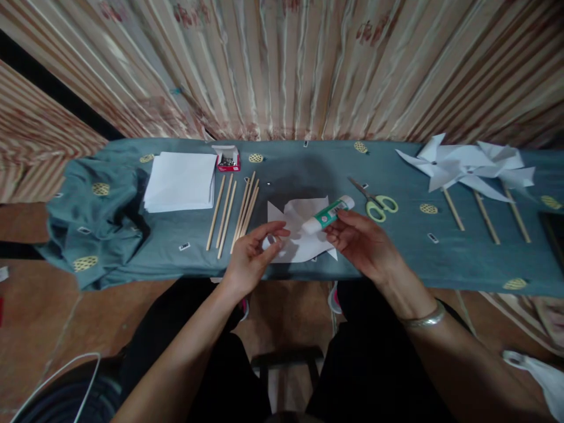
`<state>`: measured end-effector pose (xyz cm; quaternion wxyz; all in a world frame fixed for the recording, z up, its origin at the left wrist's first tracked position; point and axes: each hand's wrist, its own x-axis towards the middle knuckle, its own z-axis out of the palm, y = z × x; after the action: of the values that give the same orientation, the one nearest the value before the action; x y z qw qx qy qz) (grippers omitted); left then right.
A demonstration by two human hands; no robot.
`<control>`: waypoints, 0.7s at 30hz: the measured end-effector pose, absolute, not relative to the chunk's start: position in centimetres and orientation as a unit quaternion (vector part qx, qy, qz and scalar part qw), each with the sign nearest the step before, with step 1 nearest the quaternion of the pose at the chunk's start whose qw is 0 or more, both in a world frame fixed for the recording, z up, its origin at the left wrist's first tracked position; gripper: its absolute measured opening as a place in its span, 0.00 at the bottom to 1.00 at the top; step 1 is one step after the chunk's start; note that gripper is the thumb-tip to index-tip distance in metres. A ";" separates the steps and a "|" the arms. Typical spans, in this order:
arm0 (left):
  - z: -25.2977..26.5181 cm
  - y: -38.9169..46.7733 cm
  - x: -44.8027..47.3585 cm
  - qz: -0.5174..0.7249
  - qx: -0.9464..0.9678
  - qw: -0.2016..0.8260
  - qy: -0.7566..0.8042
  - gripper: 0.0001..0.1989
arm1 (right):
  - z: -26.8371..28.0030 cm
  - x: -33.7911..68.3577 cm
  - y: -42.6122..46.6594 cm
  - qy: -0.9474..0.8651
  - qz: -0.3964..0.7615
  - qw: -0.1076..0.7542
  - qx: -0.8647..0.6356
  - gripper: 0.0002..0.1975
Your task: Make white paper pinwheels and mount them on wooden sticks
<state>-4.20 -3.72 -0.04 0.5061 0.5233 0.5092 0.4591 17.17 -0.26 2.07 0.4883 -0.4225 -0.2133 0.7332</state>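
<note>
A green-and-white glue stick [327,215] is gripped in my right hand [363,244], tilted with its white end toward the left. My left hand [252,254] has curled fingers around a small white round piece [269,240], which looks like the glue stick cap; the fingers partly hide it. Beneath and between both hands lies a white paper [293,249] with cut, pointed corners, some of them folded inward. Just right of the paper rest scissors [376,205] with light green handles.
Wooden sticks [224,217] lie left of the paper. Behind them stand a stack of white paper [180,181] and an open red box [228,160] of small metal pins. Several paper pinwheels [469,167] on sticks lie at right on the blue-green cloth [388,258]. A pleated curtain [282,70] hangs behind.
</note>
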 end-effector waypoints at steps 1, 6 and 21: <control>-0.1 -3.5 -4.2 0.461 0.540 0.482 0.513 0.13 | 2.0 17.3 -0.2 -0.218 0.733 0.489 -0.419 0.13; -0.1 -1.9 -3.9 0.444 0.641 0.380 0.497 0.11 | 2.1 17.6 0.6 -0.241 0.737 0.487 -0.402 0.13; 0.1 -0.3 -2.8 0.448 0.578 0.448 0.515 0.10 | 1.7 17.7 1.8 -0.341 0.682 0.447 -0.468 0.08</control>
<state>-2.82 -0.30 0.15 0.4477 0.5780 0.5145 0.4481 17.74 1.81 1.72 0.4473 -0.4675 -0.3414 0.6817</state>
